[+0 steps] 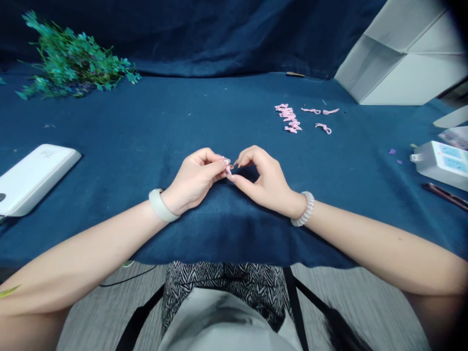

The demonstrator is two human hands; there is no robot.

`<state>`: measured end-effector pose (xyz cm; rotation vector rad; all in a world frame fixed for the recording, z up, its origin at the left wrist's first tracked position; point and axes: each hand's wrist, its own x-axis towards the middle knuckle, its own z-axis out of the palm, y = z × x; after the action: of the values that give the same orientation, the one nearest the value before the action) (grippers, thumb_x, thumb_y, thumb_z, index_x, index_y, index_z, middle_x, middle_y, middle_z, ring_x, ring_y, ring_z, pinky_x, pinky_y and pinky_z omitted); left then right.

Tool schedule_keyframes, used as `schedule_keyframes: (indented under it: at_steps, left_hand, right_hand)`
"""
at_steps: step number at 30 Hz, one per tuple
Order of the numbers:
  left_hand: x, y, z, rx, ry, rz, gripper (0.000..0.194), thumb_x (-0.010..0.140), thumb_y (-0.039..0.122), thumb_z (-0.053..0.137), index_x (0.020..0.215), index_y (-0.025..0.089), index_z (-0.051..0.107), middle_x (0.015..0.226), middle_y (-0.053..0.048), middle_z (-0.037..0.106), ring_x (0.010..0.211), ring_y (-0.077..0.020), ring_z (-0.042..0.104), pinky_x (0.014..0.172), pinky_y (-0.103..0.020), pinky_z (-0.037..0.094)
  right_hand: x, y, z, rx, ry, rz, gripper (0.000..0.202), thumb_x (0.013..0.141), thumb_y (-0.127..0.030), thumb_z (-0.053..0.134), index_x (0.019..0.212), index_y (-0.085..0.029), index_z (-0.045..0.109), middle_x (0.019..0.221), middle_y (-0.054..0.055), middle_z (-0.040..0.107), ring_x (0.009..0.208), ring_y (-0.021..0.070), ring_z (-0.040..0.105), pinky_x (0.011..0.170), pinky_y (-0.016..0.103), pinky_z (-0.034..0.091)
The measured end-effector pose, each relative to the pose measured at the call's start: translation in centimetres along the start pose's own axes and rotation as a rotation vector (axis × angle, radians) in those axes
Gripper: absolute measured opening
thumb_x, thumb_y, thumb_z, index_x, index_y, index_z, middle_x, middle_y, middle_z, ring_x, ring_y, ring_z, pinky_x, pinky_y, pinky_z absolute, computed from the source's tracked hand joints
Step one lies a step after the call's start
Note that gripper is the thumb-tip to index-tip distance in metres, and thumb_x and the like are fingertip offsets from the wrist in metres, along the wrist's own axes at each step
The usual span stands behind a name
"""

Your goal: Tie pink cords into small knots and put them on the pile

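Observation:
My left hand pinches a small piece of pink cord between thumb and fingers, above the near part of the blue-covered table. Close beside it on the right, my right hand has its thumb tip at the lower end of the cord, with the index finger curved and a gap between finger and thumb. The fingers hide most of the cord. Farther back lies a cluster of knotted pink cords, and to its right are three separate ones, among them a looped piece.
Green artificial foliage lies at the back left, a white power bank at the left. White boxes stand at the back right. A white case and a dark pen lie on the blue cloth at the right.

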<state>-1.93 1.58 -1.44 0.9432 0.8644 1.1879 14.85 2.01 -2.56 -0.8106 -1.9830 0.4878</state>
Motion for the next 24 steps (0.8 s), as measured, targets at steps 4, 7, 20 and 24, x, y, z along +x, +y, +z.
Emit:
schedule_keyframes:
  at_steps: [4,7,20,24]
  left_hand:
    - [-0.1,0.2,0.0,0.02,-0.015,0.004,0.019,0.068,0.012,0.074,0.064,0.013,0.055,0.068,0.0,0.066,0.064,-0.0079,0.061,0.064,-0.021,0.049]
    - [-0.2,0.2,0.0,0.09,-0.049,0.05,0.018,0.069,0.014,0.074,0.065,0.013,0.057,0.069,-0.001,0.067,0.066,-0.0089,0.062,0.066,-0.023,0.05]
    - [-0.4,0.1,-0.4,0.358,-0.143,0.019,0.015,0.071,0.019,0.074,0.067,0.014,0.061,0.07,-0.002,0.068,0.064,-0.0107,0.064,0.065,-0.023,0.051]
    - [-0.5,0.3,-0.4,0.403,-0.148,-0.013,0.016,0.07,0.021,0.075,0.068,0.014,0.061,0.069,-0.003,0.069,0.063,-0.0112,0.065,0.062,-0.022,0.05]
  right_hand:
    - [0.1,0.1,-0.1,0.242,-0.014,0.221,0.026,0.078,-0.03,0.068,0.088,-0.02,0.046,0.087,0.002,0.056,0.077,0.0136,0.057,0.074,0.031,0.048]
    - [0.3,0.3,-0.4,0.366,-0.075,0.301,0.018,0.081,-0.03,0.064,0.088,-0.018,0.052,0.084,0.002,0.058,0.075,0.0128,0.057,0.073,0.029,0.048]
    - [1.2,0.6,-3.0,0.286,-0.47,0.297,0.021,0.083,-0.035,0.063,0.085,-0.015,0.069,0.083,0.004,0.07,0.074,0.0139,0.062,0.071,0.028,0.048]
    - [1.2,0.7,-3.1,0.282,-0.478,0.32,0.022,0.082,-0.037,0.065,0.084,-0.015,0.071,0.083,0.004,0.072,0.074,0.0143,0.064,0.072,0.028,0.048]
